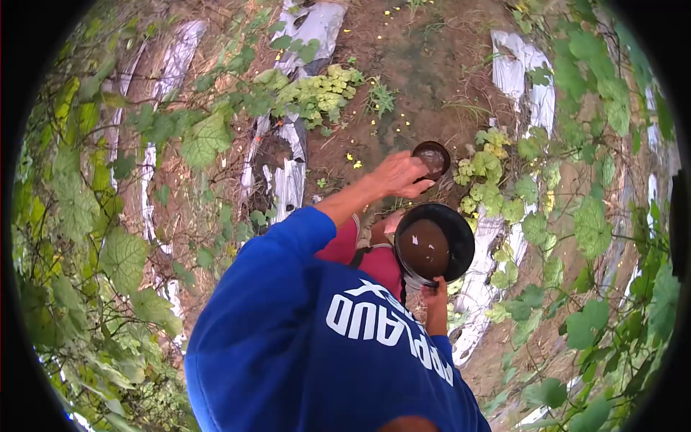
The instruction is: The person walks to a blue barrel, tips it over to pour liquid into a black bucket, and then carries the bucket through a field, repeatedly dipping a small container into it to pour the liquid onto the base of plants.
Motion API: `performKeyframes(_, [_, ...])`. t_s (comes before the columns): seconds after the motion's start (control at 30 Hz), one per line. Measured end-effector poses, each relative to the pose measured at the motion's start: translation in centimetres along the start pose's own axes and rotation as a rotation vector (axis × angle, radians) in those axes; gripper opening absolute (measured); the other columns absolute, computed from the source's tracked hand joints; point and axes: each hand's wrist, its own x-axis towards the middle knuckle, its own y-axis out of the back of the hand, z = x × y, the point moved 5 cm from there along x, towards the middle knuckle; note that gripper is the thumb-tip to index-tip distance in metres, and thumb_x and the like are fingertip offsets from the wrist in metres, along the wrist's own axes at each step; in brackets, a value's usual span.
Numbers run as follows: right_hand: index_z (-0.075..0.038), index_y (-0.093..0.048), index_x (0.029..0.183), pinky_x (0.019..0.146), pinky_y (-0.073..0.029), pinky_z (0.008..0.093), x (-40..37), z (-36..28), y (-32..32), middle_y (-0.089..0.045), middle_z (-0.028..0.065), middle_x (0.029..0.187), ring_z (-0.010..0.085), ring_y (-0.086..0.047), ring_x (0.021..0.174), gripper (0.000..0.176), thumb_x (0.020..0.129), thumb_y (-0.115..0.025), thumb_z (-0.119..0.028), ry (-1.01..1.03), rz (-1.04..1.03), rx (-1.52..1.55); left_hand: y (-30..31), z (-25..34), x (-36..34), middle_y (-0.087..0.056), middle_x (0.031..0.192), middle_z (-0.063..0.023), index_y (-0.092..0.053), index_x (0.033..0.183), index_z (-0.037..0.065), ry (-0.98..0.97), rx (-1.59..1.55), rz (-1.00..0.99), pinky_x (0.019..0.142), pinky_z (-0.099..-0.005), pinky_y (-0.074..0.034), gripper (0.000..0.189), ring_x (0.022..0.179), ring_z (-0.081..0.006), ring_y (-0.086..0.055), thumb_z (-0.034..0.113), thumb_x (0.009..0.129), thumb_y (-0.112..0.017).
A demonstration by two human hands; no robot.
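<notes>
My left hand (403, 174) is closed on the near side of a small dark bowl (432, 158), which is held out over the soil path in front of me. Something brownish shows inside the bowl. Below it, a black bucket (461, 245) hangs close against my legs, holding brown liquid (425, 247) with a few pale bright patches on its surface. My right hand (434, 289) grips the bucket at its near edge, its fingers partly hidden by the rim.
Leafy vines (65, 194) climb on the left, with more vines (594, 223) on the right. Torn strips of pale plastic sheeting (290, 183) line the beds. Low yellow-green plants (317, 93) grow beside the soil path (421, 72), where small yellow petals lie scattered.
</notes>
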Motion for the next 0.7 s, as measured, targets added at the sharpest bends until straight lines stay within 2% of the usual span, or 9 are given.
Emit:
performKeyframes(0.13, [-0.011, -0.057, 0.084, 0.049, -0.053, 0.0345, -0.4, -2.5, -3.3, -0.057, 0.0042, 0.07, 0.0214, -0.054, 0.051, 0.023, 0.067, -0.07, -0.02, 0.012, 0.032, -0.139, 4.9, -3.4, -6.5, -0.063, 0.076, -0.015, -0.065, 0.073, 0.005, 0.108, 0.025, 0.143, 0.072, -0.044, -0.049, 0.033, 0.074, -0.0348, -0.062, 0.036, 0.083, -0.063])
performKeyframes(0.2, [-0.01, -0.06, 0.084, 0.06, -0.051, 0.0403, 0.7, -3.5, -4.8, -0.065, 0.0063, 0.081, 0.0272, -0.061, 0.068, 0.019, 0.068, -0.065, -0.018, -0.004, -0.045, -0.115, 7.7, -5.4, -9.6, -0.063, 0.074, -0.0167, -0.066, 0.072, 0.002, 0.292, 0.042, 0.159, 0.07, -0.0451, -0.049, 0.034, 0.073, -0.0365, -0.061, 0.035, 0.083, -0.064])
performKeyframes(0.23, [-0.01, -0.06, 0.084, 0.06, -0.051, 0.0403, 1.0, -4.5, -5.3, -0.065, 0.0063, 0.081, 0.0272, -0.061, 0.068, 0.019, 0.068, -0.065, -0.018, 0.003, -0.045, -0.126, 8.7, -6.3, -10.8, -0.063, 0.074, -0.0167, -0.066, 0.072, 0.002, 0.296, 0.039, 0.171, 0.07, -0.0451, -0.049, 0.034, 0.073, -0.0365, -0.061, 0.035, 0.083, -0.064])
performKeyframes(0.3, [-0.009, -0.061, 0.087, 0.059, -0.05, 0.0403, 0.3, -5.8, -7.5, -0.065, 0.0049, 0.081, 0.027, -0.06, 0.065, 0.021, 0.067, -0.065, -0.016, -0.014, -0.066, -0.226, 10.4, -9.1, -13.3, -0.064, 0.075, -0.0192, -0.065, 0.072, 0.001, 0.437, 0.037, 0.15, 0.069, -0.0469, -0.049, 0.035, 0.072, -0.0387, -0.061, 0.034, 0.083, -0.064])
performKeyframes(0.43, [-0.009, -0.061, 0.086, 0.058, -0.05, 0.0405, 0.6, -9.6, -10.2, -0.066, 0.0031, 0.084, 0.0268, -0.061, 0.066, 0.021, 0.066, -0.067, -0.011, -0.042, -0.103, -0.232, 12.5, -13.8, -16.7, -0.064, 0.077, -0.0208, -0.066, 0.073, 0.0, 0.518, 0.066, 0.178, 0.069, -0.048, -0.049, 0.034, 0.073, -0.04, -0.062, 0.033, 0.082, -0.065])
performKeyframes(0.5, [-0.008, -0.06, 0.089, 0.063, -0.051, 0.0402, -1.2, -11.0, -13.6, -0.066, 0.0047, 0.089, 0.027, -0.062, 0.073, 0.025, 0.066, -0.066, -0.008, 0.055, -0.091, -0.202, 13.3, -16.6, -17.4, -0.065, 0.078, -0.0215, -0.066, 0.074, 0.0, 0.654, 0.087, 0.126, 0.071, -0.0491, -0.049, 0.035, 0.076, -0.0401, -0.063, 0.034, 0.081, -0.065])
performKeyframes(0.57, [-0.007, -0.059, 0.096, 0.074, -0.053, 0.0408, -1.8, -12.7, -15.6, -0.065, 0.0072, 0.097, 0.0269, -0.062, 0.084, 0.031, 0.066, -0.066, -0.006, 0.069, -0.043, -0.159, 13.8, -19.5, -17.5, -0.065, 0.079, -0.0224, -0.067, 0.077, 0.0, 0.732, 0.051, 0.065, 0.073, -0.0492, -0.05, 0.038, 0.08, -0.0403, -0.063, 0.037, 0.082, -0.063])
performKeyframes(0.6, [-0.004, -0.057, 0.101, 0.085, -0.051, 0.0427, -2.6, -13.5, -17.2, -0.064, 0.0095, 0.106, 0.027, -0.061, 0.093, 0.036, 0.066, -0.065, -0.004, 0.064, -0.038, -0.124, 14.0, -20.9, -17.5, -0.066, 0.08, -0.0228, -0.068, 0.079, 0.0, 0.802, 0.041, 0.025, 0.074, -0.0493, -0.05, 0.038, 0.081, -0.0407, -0.064, 0.038, 0.082, -0.062])
performKeyframes(0.7, [-0.002, -0.057, 0.103, 0.088, -0.05, 0.0441, -3.7, -15.3, -21.8, -0.063, 0.01, 0.108, 0.0273, -0.06, 0.094, 0.038, 0.066, -0.065, -0.003, 0.06, -0.063, -0.173, 13.9, -25.4, -17.4, -0.067, 0.082, -0.0239, -0.07, 0.084, 0.003, 0.905, 0.009, -0.037, 0.076, -0.0494, -0.05, 0.038, 0.084, -0.0419, -0.064, 0.04, 0.083, -0.061])
